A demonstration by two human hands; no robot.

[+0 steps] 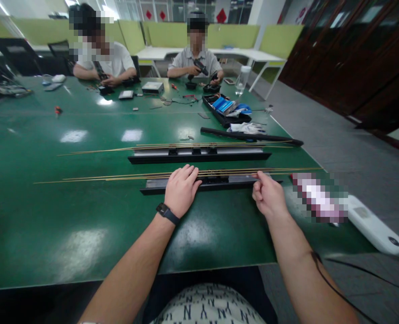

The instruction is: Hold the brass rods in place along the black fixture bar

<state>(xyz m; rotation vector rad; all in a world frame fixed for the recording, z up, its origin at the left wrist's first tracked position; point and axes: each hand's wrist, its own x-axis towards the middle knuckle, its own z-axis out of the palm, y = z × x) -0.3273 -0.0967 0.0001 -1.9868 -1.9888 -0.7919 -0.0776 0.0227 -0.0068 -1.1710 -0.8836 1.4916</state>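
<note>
My left hand [181, 188] lies flat across the near black channel [152, 191] and the bundle of long thin brass-coloured rods [132, 176] over it. Its fingers are stretched out and its thumb stands apart. Toward the channel's right end, my right hand [269, 194] is mostly curled, its index fingertip at the rods. Whether it pinches anything there is hard to see. The rods reach past both ends of the channel. Dark blocks [216, 179] sit inside it between my hands. Behind it lies a second black channel [199, 157] with more thin rods [101, 151] along it.
A black tube [249, 136], white gloves [246, 128] and a black tray [216, 114] with blue packs lie beyond. A white power strip [376, 222] and a blurred pink item [316, 195] are on the right. Two people sit across the green table [94, 225], handling dark objects.
</note>
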